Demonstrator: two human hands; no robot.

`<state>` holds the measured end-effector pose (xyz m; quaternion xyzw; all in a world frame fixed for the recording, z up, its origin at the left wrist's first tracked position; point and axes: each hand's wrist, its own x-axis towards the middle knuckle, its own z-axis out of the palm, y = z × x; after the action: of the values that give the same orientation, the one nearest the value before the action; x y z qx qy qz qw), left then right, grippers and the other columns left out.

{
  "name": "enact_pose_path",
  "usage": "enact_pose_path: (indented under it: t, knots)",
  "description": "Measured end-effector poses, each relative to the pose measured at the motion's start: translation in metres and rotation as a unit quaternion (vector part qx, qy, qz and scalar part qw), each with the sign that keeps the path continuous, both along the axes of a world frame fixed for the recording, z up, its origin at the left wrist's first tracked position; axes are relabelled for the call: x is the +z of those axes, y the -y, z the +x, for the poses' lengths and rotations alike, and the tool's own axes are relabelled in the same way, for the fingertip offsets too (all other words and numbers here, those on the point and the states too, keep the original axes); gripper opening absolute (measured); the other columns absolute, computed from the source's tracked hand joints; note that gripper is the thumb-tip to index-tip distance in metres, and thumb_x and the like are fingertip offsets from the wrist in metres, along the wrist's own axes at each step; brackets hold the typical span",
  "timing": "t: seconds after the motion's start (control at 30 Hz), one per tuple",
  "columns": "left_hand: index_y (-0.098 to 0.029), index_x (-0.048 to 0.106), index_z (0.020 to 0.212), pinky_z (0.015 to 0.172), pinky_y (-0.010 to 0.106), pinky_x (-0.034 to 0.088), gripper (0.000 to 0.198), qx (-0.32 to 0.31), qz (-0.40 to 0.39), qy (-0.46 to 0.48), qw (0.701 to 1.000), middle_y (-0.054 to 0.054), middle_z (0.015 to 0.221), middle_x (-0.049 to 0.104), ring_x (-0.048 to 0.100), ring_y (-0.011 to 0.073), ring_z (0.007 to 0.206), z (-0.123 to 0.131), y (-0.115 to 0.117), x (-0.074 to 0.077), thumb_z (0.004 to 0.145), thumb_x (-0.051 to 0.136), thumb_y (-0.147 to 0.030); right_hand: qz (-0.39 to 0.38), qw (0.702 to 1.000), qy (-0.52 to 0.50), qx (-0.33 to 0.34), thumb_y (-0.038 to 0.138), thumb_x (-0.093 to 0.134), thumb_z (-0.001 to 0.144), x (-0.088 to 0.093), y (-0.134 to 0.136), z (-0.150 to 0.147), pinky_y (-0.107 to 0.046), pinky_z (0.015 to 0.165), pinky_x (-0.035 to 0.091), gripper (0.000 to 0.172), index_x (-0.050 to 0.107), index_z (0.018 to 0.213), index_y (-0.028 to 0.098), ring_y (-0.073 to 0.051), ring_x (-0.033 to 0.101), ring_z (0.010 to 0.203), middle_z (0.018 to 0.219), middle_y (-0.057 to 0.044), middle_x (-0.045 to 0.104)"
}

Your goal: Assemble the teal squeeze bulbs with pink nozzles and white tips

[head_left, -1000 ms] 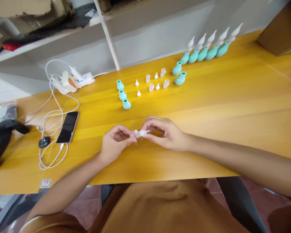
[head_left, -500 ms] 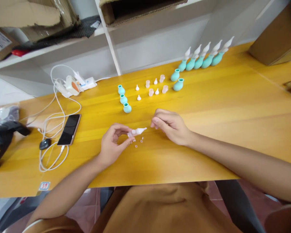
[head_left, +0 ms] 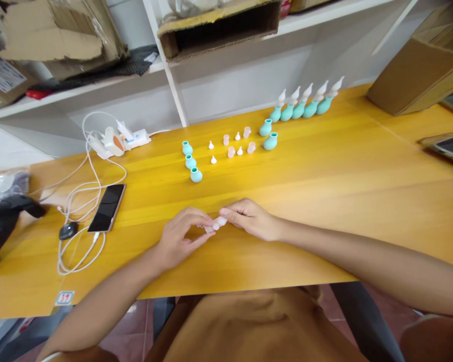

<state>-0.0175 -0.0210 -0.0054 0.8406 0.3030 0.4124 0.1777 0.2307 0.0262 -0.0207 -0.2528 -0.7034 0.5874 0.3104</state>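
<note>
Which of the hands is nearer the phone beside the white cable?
Left. The left hand is right of the phone; the right hand is farther right.

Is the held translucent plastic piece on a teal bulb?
No, left hand and right hand hold the piece apart from the bulbs.

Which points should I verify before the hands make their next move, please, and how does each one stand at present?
1. Right hand pinching one end of the translucent piece: ok.
2. Left hand at the other end, thumb and fingers about it: ok; how firmly, cannot tell.
3. Parts of the piece fully seated together: cannot tell; it is small, blurred and partly covered by fingers.
4. Open teal bulb nearest the hands standing apart from them: ok.
5. Phone and white cable apart from the left hand: ok.
</note>
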Motion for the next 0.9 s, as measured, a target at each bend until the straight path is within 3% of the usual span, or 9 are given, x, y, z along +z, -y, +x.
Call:
enact_pose_path:
  t: [0.13,0.33,0.47,0.67,0.77,0.9]
  knots:
    - [-0.024,0.067,0.122,0.093,0.033,0.064,0.032,0.009,-0.014,-0.038,0.999,0.005,0.111,0.079,0.078,0.0176,0.104,-0.001,0.0,0.002,0.096,0.083,-0.016,-0.054,0.998,-0.029,-0.012,0.074,0.059,0.103,-0.004,-0.003,-0.001,-0.026,0.055,0.027,0.064,0.071,0.082,0.015,-0.009,0.032,0.057,0.056,0.007,0.034]
    - [-0.025,0.067,0.122,0.091,0.032,0.063,0.028,0.034,-0.064,-0.036,0.997,0.005,0.114,0.077,0.075,0.0177,0.103,-0.003,-0.002,0.003,0.098,0.08,-0.019,-0.088,0.992,-0.045,-0.074,0.082,0.061,0.097,-0.007,-0.016,0.003,-0.026,0.05,0.017,0.07,0.045,0.065,0.021,-0.007,0.021,0.051,0.055,0.009,0.028]
    - [-0.024,0.066,0.117,0.087,0.029,0.06,0.019,0.047,-0.066,-0.032,0.996,0.002,0.105,0.075,0.073,0.0145,0.093,-0.003,-0.003,0.005,0.101,0.071,-0.014,-0.09,0.991,-0.052,-0.078,0.083,0.062,0.096,-0.008,-0.021,0.004,-0.027,0.049,0.015,0.07,0.043,0.065,0.022,-0.006,0.018,0.05,0.055,0.01,0.026]
    - [-0.023,0.066,0.11,0.088,0.034,0.057,0.022,0.113,-0.077,-0.123,0.983,0.002,0.104,0.07,0.066,0.017,0.091,-0.008,-0.016,0.002,0.097,0.061,-0.006,-0.078,0.99,-0.043,-0.107,0.082,0.063,0.095,-0.012,-0.028,0.007,-0.028,0.05,0.016,0.07,0.044,0.064,0.022,-0.006,0.02,0.05,0.054,0.009,0.029]
    - [-0.023,0.067,0.114,0.094,0.038,0.057,0.024,0.155,-0.076,-0.14,0.975,0.005,0.111,0.068,0.065,0.0211,0.103,-0.013,-0.024,-0.002,0.097,0.06,-0.008,-0.074,0.99,-0.039,-0.114,0.083,0.063,0.094,-0.013,-0.033,0.009,-0.028,0.05,0.016,0.071,0.045,0.064,0.022,-0.006,0.02,0.05,0.053,0.009,0.029]
    - [-0.028,0.066,0.141,0.117,0.05,0.052,0.04,0.206,-0.069,-0.145,0.965,0.011,0.145,0.056,0.056,0.0286,0.134,-0.021,-0.036,-0.006,0.103,0.061,-0.018,-0.072,0.991,-0.031,-0.109,0.084,0.062,0.094,-0.013,-0.035,0.008,-0.029,0.051,0.016,0.071,0.044,0.064,0.022,-0.007,0.021,0.05,0.054,0.008,0.028]
